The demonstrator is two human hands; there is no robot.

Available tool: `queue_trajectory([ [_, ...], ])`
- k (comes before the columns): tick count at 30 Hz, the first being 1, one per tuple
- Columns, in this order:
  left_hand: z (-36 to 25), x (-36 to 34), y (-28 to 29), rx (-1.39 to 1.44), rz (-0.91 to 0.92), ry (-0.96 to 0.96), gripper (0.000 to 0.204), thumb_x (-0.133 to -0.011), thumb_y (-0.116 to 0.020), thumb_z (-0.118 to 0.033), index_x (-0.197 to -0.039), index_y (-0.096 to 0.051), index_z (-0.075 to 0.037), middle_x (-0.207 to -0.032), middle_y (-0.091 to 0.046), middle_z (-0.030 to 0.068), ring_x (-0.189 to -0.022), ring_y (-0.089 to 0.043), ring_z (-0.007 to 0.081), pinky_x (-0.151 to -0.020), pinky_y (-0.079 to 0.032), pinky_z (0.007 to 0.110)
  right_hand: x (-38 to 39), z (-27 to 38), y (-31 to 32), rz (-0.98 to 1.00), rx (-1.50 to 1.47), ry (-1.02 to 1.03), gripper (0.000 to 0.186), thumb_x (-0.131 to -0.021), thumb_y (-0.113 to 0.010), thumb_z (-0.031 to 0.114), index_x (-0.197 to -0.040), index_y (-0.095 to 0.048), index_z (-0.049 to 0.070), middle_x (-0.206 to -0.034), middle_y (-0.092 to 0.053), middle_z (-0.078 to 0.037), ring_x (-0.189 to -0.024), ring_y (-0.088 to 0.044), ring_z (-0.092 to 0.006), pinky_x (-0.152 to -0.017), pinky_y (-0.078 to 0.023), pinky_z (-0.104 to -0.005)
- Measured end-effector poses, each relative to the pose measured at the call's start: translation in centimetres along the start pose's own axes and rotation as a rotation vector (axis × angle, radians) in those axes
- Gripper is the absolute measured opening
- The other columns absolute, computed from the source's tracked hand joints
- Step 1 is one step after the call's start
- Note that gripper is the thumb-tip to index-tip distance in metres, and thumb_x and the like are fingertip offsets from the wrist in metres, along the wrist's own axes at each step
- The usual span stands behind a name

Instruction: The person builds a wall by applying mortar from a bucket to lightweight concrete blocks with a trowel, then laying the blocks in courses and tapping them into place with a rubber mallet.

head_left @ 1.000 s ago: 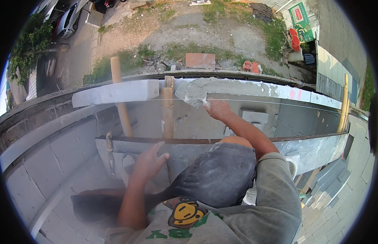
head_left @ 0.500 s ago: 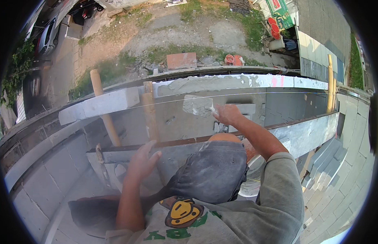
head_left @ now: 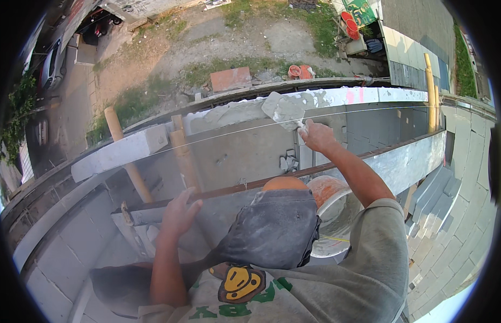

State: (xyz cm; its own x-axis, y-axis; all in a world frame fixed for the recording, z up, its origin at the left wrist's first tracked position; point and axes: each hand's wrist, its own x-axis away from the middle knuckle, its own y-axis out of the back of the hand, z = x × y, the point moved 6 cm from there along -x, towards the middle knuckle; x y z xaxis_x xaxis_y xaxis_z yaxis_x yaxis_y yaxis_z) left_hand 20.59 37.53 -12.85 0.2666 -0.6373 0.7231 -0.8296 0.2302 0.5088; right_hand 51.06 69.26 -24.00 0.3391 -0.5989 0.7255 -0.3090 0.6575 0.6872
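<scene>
Trowel (head_left: 284, 111) grey; block row (head_left: 387, 95) white, pink-marked; bucket (head_left: 327, 248) white, orange-patched; shirt (head_left: 326, 288) grey, yellow-and-green-printed

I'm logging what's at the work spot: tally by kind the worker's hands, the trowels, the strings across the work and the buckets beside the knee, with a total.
Hands, left and right: 2
Trowel: 1
String: 1
Bucket: 1
Total: 5
</scene>
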Motion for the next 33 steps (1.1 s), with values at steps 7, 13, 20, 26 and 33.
queue_trajectory([
  [7, -0.2, 0.3, 0.5, 0.002, -0.052, -0.027, 0.052, -0.088, -0.060, -0.034, -0.128, -0.054, 0.000, -0.123, -0.059, 0.0231, -0.115, -0.056, 0.0361, -0.098, -0.043, 0.040, -4.0, 13.9, -0.6, -0.035, -0.232, 0.269, 0.043, -0.092, -0.049, 0.036, -0.116, -0.047, 0.001, -0.110, -0.063, -0.024, -0.105, -0.061, -0.0393, -0.090, -0.047, -0.0494],
  [13, 0.5, 0.7, -0.2, 0.023, 0.006, 0.001, 0.054, -0.088, -0.060, -0.035, -0.129, -0.053, -0.001, -0.127, -0.057, 0.0233, -0.120, -0.053, 0.0386, -0.102, -0.040, 0.042, -4.5, 17.9, -1.0, 0.006, -0.200, 0.271, 0.037, -0.091, -0.052, 0.029, -0.114, -0.047, 0.001, -0.108, -0.064, -0.024, -0.105, -0.061, -0.0391, -0.090, -0.048, -0.0483],
  [20, 0.0, 0.9, 1.2, 0.064, -0.023, -0.002, 0.052, -0.088, -0.061, -0.034, -0.127, -0.055, -0.001, -0.126, -0.058, 0.0232, -0.117, -0.054, 0.0387, -0.099, -0.042, 0.042, -2.9, 11.5, 0.4, -0.052, -0.098, 0.005, 0.036, -0.087, -0.053, 0.015, -0.118, -0.047, 0.000, -0.113, -0.063, -0.024, -0.108, -0.062, -0.0360, -0.090, -0.050, -0.0454],
  [26, -0.4, 0.7, 0.9, 0.041, -0.030, -0.017, 0.052, -0.087, -0.061, -0.034, -0.126, -0.055, 0.001, -0.123, -0.060, 0.0218, -0.113, -0.059, 0.0348, -0.097, -0.044, 0.038, -1.9, 2.4, 3.4, -0.055, 0.010, -0.243, 0.043, -0.088, -0.053, 0.024, -0.124, -0.045, 0.001, -0.116, -0.063, -0.024, -0.109, -0.062, -0.0364, -0.091, -0.050, -0.0457],
  [33, 0.4, 0.0, 0.3, 0.039, -0.055, -0.034, 0.050, -0.087, -0.062, -0.033, -0.125, -0.056, -0.002, -0.117, -0.062, 0.0221, -0.107, -0.062, 0.0360, -0.092, -0.047, 0.039, -0.5, -9.8, 3.8, -0.150, -0.159, -0.165, 0.047, -0.093, -0.049, 0.039, -0.115, -0.059, -0.001, -0.112, -0.063, -0.027, -0.109, -0.058, -0.0414, -0.096, -0.044, -0.0474],
])
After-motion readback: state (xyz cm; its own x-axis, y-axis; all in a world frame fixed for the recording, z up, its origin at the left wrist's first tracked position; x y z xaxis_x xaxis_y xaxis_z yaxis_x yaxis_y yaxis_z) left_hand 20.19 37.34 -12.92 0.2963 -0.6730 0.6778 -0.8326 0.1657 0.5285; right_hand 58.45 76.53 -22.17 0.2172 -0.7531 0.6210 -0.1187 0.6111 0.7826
